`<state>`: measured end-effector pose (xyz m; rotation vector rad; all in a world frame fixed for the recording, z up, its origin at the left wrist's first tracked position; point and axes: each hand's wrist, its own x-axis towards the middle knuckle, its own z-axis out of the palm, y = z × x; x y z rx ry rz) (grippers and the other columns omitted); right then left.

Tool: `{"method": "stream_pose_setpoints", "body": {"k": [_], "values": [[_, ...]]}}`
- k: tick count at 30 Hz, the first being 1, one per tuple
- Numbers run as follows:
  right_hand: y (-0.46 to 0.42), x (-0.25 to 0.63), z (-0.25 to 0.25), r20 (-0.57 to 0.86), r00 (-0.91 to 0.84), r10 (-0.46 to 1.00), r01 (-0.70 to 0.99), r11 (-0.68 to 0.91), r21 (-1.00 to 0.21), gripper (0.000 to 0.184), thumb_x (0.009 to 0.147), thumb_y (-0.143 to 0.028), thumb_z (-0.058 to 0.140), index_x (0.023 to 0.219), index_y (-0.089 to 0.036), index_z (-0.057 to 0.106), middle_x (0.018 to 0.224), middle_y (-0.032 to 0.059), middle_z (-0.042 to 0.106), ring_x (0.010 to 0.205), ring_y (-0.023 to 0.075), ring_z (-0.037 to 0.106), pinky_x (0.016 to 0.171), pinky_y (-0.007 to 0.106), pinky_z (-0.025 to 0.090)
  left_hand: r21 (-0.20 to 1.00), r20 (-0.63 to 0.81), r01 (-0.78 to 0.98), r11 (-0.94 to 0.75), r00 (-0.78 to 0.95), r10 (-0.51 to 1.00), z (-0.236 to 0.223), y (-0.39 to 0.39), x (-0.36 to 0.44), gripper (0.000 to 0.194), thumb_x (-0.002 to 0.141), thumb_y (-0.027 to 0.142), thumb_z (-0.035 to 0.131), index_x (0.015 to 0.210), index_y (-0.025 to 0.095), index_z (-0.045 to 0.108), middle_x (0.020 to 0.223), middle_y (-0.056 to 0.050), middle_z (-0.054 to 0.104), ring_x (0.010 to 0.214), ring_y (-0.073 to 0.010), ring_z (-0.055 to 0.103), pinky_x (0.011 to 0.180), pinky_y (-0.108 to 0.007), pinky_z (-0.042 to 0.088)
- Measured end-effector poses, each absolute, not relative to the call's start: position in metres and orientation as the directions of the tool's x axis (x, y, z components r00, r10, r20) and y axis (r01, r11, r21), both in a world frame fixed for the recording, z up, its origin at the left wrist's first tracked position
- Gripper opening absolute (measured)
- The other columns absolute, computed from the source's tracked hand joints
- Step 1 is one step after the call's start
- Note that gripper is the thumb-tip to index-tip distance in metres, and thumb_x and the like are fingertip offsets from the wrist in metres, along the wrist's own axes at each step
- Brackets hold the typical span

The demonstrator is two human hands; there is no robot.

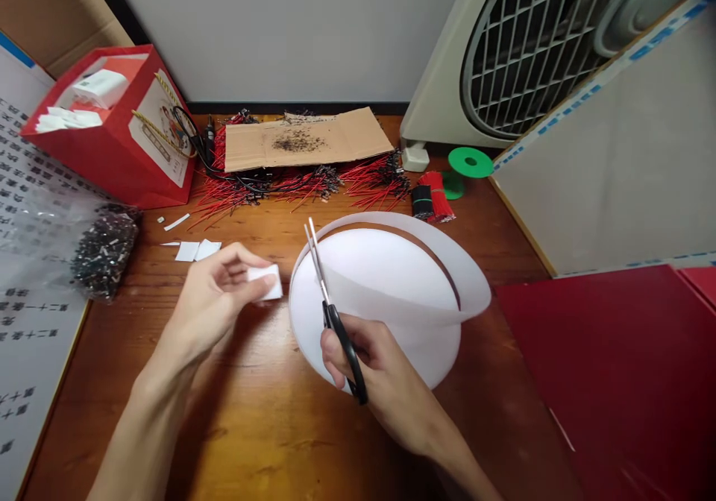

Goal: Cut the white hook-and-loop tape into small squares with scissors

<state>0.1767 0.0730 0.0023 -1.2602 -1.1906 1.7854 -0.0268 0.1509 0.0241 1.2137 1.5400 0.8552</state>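
Note:
Between the thumb and fingers of my left hand (pixel 215 292) is a small white square piece (pixel 272 283); whether it is one piece or a stack I cannot tell. My right hand (pixel 374 367) grips scissors (pixel 335 318) by their black handles, blades slightly apart and pointing away from me. Beneath and beyond that hand lies a large white roll of strip material (pixel 380 262), with a loose loop of the strip (pixel 470 285) rising off its right side. Several cut white squares (pixel 197 250) rest on the table beyond my left hand.
At the back, a cardboard sheet (pixel 307 139) with dark specks lies over bundles of red wires (pixel 313 184). A red paper bag (pixel 123 128) and a clear bag of dark small parts (pixel 106 251) stand left. Green spools (pixel 470 162) sit near a fan unit (pixel 503 54). A red surface (pixel 604 374) borders the right.

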Motion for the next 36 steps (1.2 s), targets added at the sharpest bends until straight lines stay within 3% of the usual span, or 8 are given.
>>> {"method": "stream_pose_setpoints", "body": {"k": [4, 8, 11, 14, 20, 30, 34, 36], "values": [[0.071, 0.181, 0.003, -0.376, -0.393, 0.839, 0.028, -0.398, -0.917, 0.047, 0.096, -0.057, 0.066, 0.069, -0.023, 0.046, 0.066, -0.0048, 0.042, 0.065, 0.0148, 0.038, 0.06, 0.031, 0.026, 0.646, 0.039, 0.756, 0.104, -0.168, 0.985, 0.004, 0.147, -0.063, 0.016, 0.078, 0.035, 0.072, 0.09, 0.024, 0.072, 0.092, -0.005, 0.081, 0.076, -0.0244, 0.072, 0.075, -0.036, 0.054], [0.07, 0.188, 0.004, -0.383, -0.471, 0.795, -0.013, -0.44, -0.898, 0.054, 0.09, -0.067, 0.071, 0.069, -0.022, 0.049, 0.062, -0.0058, 0.041, 0.06, 0.0136, 0.037, 0.057, 0.031, 0.024, 0.501, 0.061, 0.864, 0.055, -0.099, 0.993, -0.011, 0.143, -0.078, 0.015, 0.088, 0.037, 0.063, 0.089, 0.025, 0.072, 0.092, -0.007, 0.081, 0.067, -0.026, 0.07, 0.072, -0.04, 0.053], [0.071, 0.193, 0.005, -0.377, -0.529, 0.76, -0.035, -0.463, -0.886, 0.059, 0.086, -0.072, 0.074, 0.067, -0.022, 0.048, 0.059, -0.0064, 0.041, 0.056, 0.0121, 0.036, 0.054, 0.029, 0.024, 0.454, 0.197, 0.888, -0.073, -0.02, 0.98, -0.01, 0.14, -0.074, 0.018, 0.089, 0.038, 0.063, 0.083, 0.024, 0.073, 0.125, -0.016, 0.076, 0.102, -0.0372, 0.073, 0.094, -0.05, 0.052], [0.072, 0.198, 0.001, -0.312, -0.621, 0.719, -0.134, -0.489, -0.862, 0.063, 0.086, -0.078, 0.071, 0.066, -0.022, 0.049, 0.057, -0.0053, 0.046, 0.052, 0.0102, 0.037, 0.05, 0.027, 0.025, 0.556, 0.258, 0.82, -0.136, -0.015, 0.966, 0.007, 0.134, -0.062, 0.02, 0.089, 0.043, 0.07, 0.081, 0.025, 0.075, 0.125, -0.014, 0.074, 0.12, -0.0396, 0.067, 0.108, -0.053, 0.047], [0.077, 0.203, -0.014, -0.109, -0.69, 0.716, -0.372, -0.479, -0.795, 0.062, 0.091, -0.074, 0.069, 0.067, -0.018, 0.058, 0.054, -0.0044, 0.051, 0.042, 0.0084, 0.04, 0.044, 0.024, 0.028, 0.947, -0.153, 0.319, 0.04, 0.338, 0.929, 0.035, 0.113, -0.034, 0.022, 0.086, 0.038, 0.081, 0.07, 0.024, 0.076, 0.101, -0.008, 0.079, 0.098, -0.0271, 0.074, 0.089, -0.035, 0.057], [0.076, 0.205, -0.021, -0.063, -0.706, 0.705, -0.418, -0.486, -0.767, 0.064, 0.095, -0.079, 0.059, 0.074, -0.019, 0.058, 0.051, -0.0072, 0.046, 0.035, 0.0077, 0.036, 0.037, 0.022, 0.021, 0.961, -0.262, -0.063, 0.271, 0.122, 0.957, 0.013, 0.105, 0.009, 0.015, 0.073, 0.024, 0.092, 0.07, 0.019, 0.078, 0.07, -0.002, 0.073, 0.064, -0.0115, 0.066, 0.061, -0.016, 0.052], [0.07, 0.218, -0.007, 0.01, -0.789, 0.615, -0.427, -0.536, -0.729, 0.066, 0.09, -0.086, 0.056, 0.075, -0.022, 0.055, 0.052, -0.0077, 0.044, 0.034, 0.0094, 0.042, 0.035, 0.023, 0.02, 0.956, -0.292, -0.051, 0.29, -0.067, 0.954, 0.002, 0.108, 0.013, 0.021, 0.066, 0.026, 0.096, 0.071, 0.018, 0.078, 0.076, -0.003, 0.078, 0.069, -0.0125, 0.071, 0.064, -0.016, 0.055], [0.067, 0.221, 0.005, -0.066, -0.664, 0.745, -0.446, -0.465, -0.765, 0.058, 0.088, -0.079, 0.068, 0.082, -0.022, 0.057, 0.064, -0.0035, 0.056, 0.044, 0.0102, 0.046, 0.041, 0.024, 0.029, 0.954, -0.296, 0.009, 0.298, -0.109, 0.949, -0.001, 0.108, 0.011, 0.022, 0.068, 0.03, 0.095, 0.074, 0.017, 0.079, 0.082, -0.006, 0.081, 0.069, -0.0132, 0.072, 0.063, -0.016, 0.055]]}}
